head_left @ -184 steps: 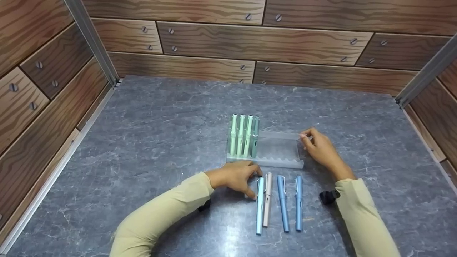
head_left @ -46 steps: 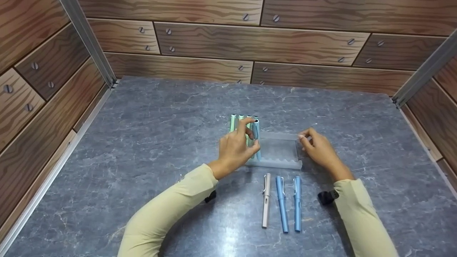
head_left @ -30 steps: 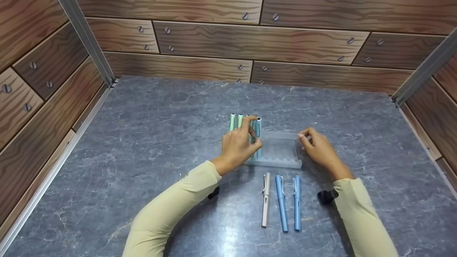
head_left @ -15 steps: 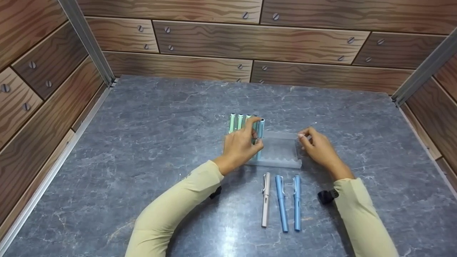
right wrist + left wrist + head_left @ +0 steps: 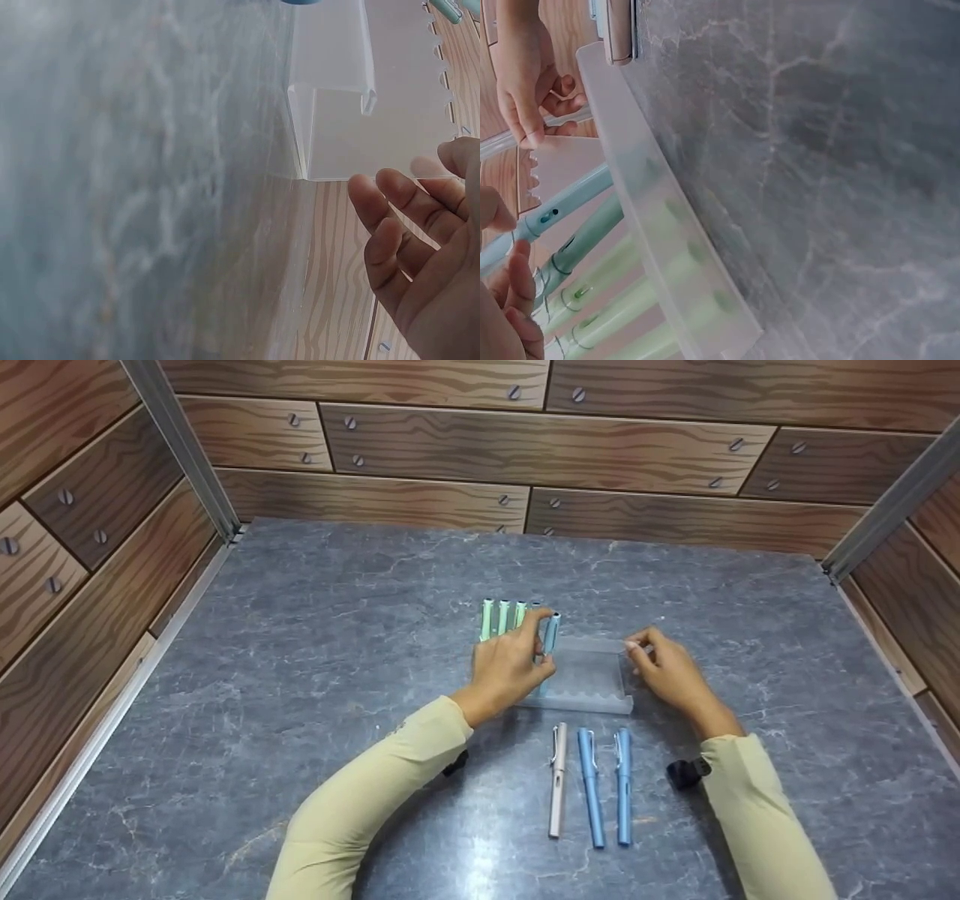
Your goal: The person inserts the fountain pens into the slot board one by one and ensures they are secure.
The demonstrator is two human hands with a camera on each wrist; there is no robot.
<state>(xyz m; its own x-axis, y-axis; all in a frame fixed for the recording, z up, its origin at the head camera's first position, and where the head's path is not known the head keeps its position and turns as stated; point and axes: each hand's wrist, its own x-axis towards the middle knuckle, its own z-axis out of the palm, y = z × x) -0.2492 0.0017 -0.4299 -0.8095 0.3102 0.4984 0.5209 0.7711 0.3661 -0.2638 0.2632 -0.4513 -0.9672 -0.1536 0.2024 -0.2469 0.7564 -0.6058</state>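
A: Status of the light-blue pen (image 5: 552, 637)?

B: Held by the left hand (image 5: 506, 664), pinched narrow between thumb and fingers on its upper half. Kept at the rack (image 5: 589, 706), just right of the dark green pen (image 5: 585, 240), top end leaned slightly right. Whether the lower end is seated in a groove can't be told.

A: Expected handling?

B: Light and stiff, judged by the slim barrel. Surface probably smooth, so some slip or roll should be allowed for. Not taken as fragile; finish might be scuffed. Best gripped on the upper half, lower end left free; a light two-sided pinch should be enough.

A: Looks?

B: Pale blue, straight; a small dark window and a thin ring are shown in the left wrist view. Top end is capped dark.

A: Around it?

B: Light green pens (image 5: 487, 619) are lined up left of the dark green one. Rack is translucent, edge scalloped; its far right corner is pinched by the right hand (image 5: 670, 671). Nearer, on the tabletop (image 5: 360, 585), a grey pen (image 5: 556, 791) and two blue pens (image 5: 624, 791) are laid apart. Wood-patterned panels (image 5: 450, 435) are seen behind.
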